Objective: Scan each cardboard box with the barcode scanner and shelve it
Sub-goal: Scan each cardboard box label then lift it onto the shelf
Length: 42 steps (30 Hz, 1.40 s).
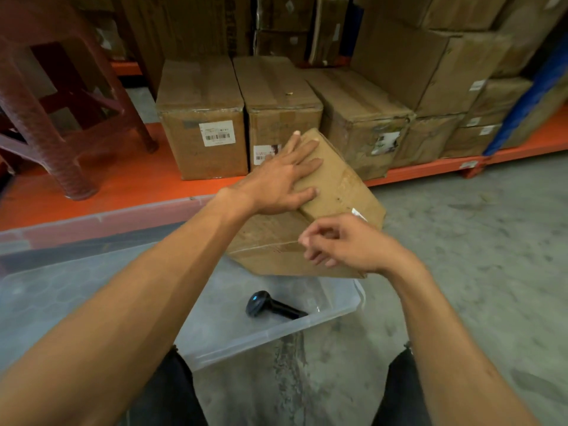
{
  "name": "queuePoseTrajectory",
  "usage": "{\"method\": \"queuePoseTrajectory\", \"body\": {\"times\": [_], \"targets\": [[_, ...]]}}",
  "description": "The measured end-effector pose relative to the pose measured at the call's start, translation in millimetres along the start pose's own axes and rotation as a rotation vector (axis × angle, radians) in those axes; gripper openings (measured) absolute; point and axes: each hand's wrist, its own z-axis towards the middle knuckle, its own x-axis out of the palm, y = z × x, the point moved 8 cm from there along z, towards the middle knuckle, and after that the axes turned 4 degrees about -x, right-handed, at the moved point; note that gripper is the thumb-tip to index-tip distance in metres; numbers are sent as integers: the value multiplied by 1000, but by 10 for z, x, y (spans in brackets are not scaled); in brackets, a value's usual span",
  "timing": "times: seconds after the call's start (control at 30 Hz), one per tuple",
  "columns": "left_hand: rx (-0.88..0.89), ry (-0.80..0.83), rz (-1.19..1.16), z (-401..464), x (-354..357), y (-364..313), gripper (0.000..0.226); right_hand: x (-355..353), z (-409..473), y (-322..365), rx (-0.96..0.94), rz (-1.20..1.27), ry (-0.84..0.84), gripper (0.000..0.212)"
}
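A brown cardboard box sits tilted on the far right corner of a clear plastic bin, in front of the orange shelf. My left hand lies flat on the box's top face with fingers spread. My right hand hovers at the box's near side with fingers loosely curled and nothing in them. A black barcode scanner lies inside the bin, below the box. A white label corner shows at the box's right edge.
Several labelled cardboard boxes stand in a row on the low orange shelf, with more stacked behind and to the right. A dark red plastic stool stands on the shelf at left. Concrete floor stretches to the right.
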Motion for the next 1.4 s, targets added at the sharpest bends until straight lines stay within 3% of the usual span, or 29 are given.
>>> {"method": "queuePoseTrajectory", "body": {"times": [0.13, 0.17, 0.2, 0.27, 0.33, 0.47, 0.6, 0.9, 1.03, 1.17, 1.23, 1.33, 1.4], "targets": [[-130, 99, -135, -229, -87, 161, 70, -585, -231, -285, 73, 48, -769, 11], [-153, 104, -159, -281, -97, 211, 72, -571, -271, -411, 147, 79, -883, 26], [-175, 106, -174, -331, -106, 260, 75, -487, -248, -561, 228, 137, -894, 49], [-233, 116, -198, -417, -137, 366, 77, -246, -146, -737, 341, 309, -807, 81], [-313, 133, -187, -506, -211, 453, 77, -95, -53, -714, 293, 431, -796, 89], [-381, 138, -36, -533, -375, 558, 72, -4, -56, -610, 218, 444, -894, 81], [-457, 33, 36, -429, -497, 533, 68, 45, -47, -638, 180, 468, -917, 73], [-759, -209, -235, -335, -602, 769, 70, 135, 265, -817, 300, 937, -804, 42], [-1000, -221, -552, -767, -556, 1165, 57, 444, 437, -599, 365, 954, -586, 53], [-1298, -95, -844, -1452, -336, 1391, 31, 634, 549, -345, 409, 849, -472, 71], [-1364, -65, -988, -1835, -260, 1445, 19, 679, 636, -125, 400, 722, -414, 54], [-1441, -304, -1103, -2463, -210, 1526, 22, 778, 659, 197, 349, 517, -350, 20], [-1457, -409, -1157, -2715, -182, 1394, 31, 851, 546, 308, 335, 459, -310, 15]]}}
